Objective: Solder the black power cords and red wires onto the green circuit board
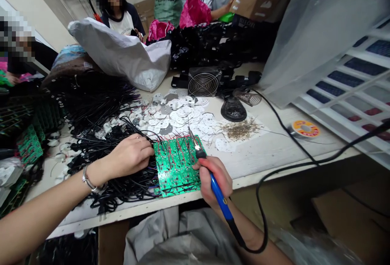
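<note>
My right hand [215, 177] is closed around the blue handle of a soldering iron [217, 194]. The iron's metal tip points up and away, over the upper right part of a green circuit board panel [175, 175]. Thin red and black wires stand out along the panel's rows. At the panel's left edge, my left hand [134, 154] is closed, its fingertips pinched on a black cable [152, 159]; the fingers partly hide it. Under and beside that hand lies a tangled heap of black cables [128, 185].
White round plates [191, 116] lie scattered behind the panel. Further right are a soldering iron stand [234, 108], brown solder debris [240, 129], a solder spool [304, 129] and a white rack [344, 82]. A fan [204, 82] stands behind. The iron's cord loops right. Several people sit beyond.
</note>
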`<state>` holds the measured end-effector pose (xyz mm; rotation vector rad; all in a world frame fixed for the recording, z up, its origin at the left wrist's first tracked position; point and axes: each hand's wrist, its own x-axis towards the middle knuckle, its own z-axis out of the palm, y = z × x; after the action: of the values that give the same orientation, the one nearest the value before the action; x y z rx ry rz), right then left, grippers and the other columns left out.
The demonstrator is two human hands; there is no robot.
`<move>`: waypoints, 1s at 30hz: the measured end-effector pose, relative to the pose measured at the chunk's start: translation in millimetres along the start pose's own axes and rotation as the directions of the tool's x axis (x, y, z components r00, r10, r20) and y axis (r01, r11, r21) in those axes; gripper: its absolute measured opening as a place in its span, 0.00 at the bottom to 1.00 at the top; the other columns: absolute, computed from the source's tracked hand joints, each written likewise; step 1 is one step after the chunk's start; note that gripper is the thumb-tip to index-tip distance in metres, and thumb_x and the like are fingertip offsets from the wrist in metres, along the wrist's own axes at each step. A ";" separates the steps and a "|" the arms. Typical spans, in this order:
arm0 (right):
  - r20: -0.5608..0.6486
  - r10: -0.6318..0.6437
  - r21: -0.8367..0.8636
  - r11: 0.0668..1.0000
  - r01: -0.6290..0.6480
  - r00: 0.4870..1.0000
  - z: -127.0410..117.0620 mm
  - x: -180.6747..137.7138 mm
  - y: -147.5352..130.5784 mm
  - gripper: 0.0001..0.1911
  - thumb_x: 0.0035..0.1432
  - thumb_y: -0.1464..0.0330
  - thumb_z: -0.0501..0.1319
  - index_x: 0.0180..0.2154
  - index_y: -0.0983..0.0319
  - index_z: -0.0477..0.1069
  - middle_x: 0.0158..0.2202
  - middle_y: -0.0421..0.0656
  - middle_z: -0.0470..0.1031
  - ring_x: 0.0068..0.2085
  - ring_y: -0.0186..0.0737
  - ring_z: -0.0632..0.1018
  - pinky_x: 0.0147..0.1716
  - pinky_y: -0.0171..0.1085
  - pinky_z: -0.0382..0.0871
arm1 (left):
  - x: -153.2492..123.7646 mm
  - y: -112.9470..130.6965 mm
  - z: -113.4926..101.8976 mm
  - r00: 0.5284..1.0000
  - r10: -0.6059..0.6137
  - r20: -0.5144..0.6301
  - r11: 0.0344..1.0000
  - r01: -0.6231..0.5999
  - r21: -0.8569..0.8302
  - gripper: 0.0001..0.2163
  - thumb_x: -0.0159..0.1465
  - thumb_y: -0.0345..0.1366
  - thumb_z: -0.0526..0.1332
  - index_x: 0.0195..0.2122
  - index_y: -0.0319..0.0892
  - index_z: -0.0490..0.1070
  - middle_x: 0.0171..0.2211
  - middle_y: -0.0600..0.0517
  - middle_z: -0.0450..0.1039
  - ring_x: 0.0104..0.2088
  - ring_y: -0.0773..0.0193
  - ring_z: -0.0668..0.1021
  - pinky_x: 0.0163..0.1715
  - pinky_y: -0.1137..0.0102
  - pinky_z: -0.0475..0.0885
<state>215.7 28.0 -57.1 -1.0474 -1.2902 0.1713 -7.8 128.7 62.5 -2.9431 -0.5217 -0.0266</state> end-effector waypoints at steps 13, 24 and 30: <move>0.026 0.011 0.035 0.999 -0.012 1.000 -2.8 -1.5 1.6 0.12 0.59 0.76 0.56 0.44 0.61 0.71 0.30 0.42 0.74 0.32 0.37 0.76 0.32 0.39 0.73 | -24.0 28.4 8.6 0.946 -0.323 0.012 0.932 0.321 -0.170 0.12 0.68 0.37 0.53 0.35 0.43 0.76 0.30 0.51 0.72 0.33 0.65 0.70 0.37 0.67 0.62; 0.020 -0.039 0.024 0.999 0.039 0.999 -2.9 -0.5 4.6 0.12 0.58 0.77 0.57 0.43 0.63 0.71 0.32 0.45 0.75 0.32 0.38 0.77 0.30 0.37 0.74 | -12.1 29.1 14.4 0.883 -0.455 0.111 0.856 0.469 -0.219 0.07 0.64 0.34 0.58 0.30 0.43 0.74 0.26 0.54 0.73 0.30 0.65 0.72 0.35 0.66 0.59; 0.013 -0.049 0.033 0.998 0.049 0.999 -4.2 1.7 4.8 0.11 0.58 0.77 0.57 0.42 0.62 0.71 0.32 0.45 0.76 0.32 0.38 0.78 0.29 0.36 0.75 | -16.5 27.9 7.2 0.919 -0.350 0.182 0.905 0.382 -0.187 0.08 0.65 0.33 0.57 0.32 0.44 0.75 0.30 0.52 0.73 0.32 0.65 0.73 0.36 0.68 0.63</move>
<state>221.8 29.5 -58.9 -0.9877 -1.3206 0.1620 -13.8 98.3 50.6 -3.0209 -1.1618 0.0940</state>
